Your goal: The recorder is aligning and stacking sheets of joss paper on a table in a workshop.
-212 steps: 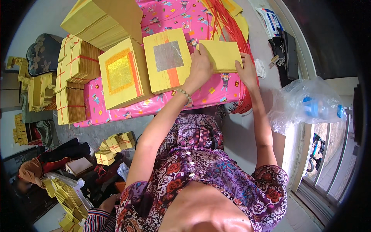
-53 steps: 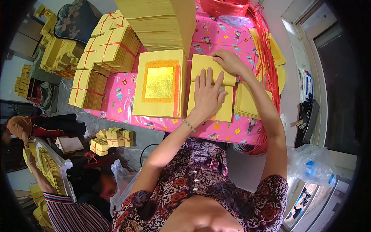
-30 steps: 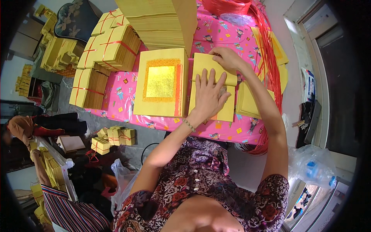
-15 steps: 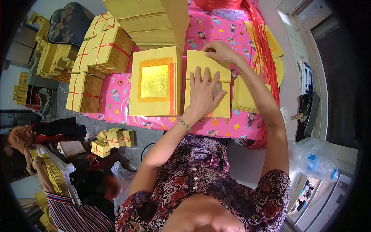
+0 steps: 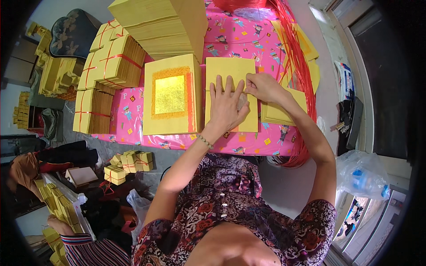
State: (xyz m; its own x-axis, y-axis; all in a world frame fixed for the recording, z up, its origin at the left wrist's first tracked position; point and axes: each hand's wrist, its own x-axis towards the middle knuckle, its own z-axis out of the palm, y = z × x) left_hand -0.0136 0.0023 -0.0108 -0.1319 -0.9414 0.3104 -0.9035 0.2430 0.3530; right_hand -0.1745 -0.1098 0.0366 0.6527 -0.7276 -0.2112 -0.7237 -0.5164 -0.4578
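Note:
A creased yellow paper sheet [image 5: 230,71] lies in front of me on the pink table cover, with a line across its middle. My left hand [image 5: 227,104] rests flat on its lower half, fingers spread. Beside it a small shiny patch [image 5: 242,103] shows partly on the paper. My right hand [image 5: 265,88] is closed in a pinch at the sheet's right edge, by the crease; its fingertips are partly hidden. Just left stands a thick stack of yellow paper [image 5: 171,126] topped with a gold foil square [image 5: 170,95] in an orange border.
A tall yellow paper stack [image 5: 155,33] rises behind. Bundles tied with red string [image 5: 117,57] line the table's left. Red strands [image 5: 306,75] hang down the right side, near smaller yellow sheets [image 5: 284,108]. At lower left, another person's hand [image 5: 60,225] holds yellow paper [image 5: 57,197].
My right hand has moved from the sheet's top edge down to its right edge at the crease. My left hand stays flat on the paper. The whole view has shifted slightly.

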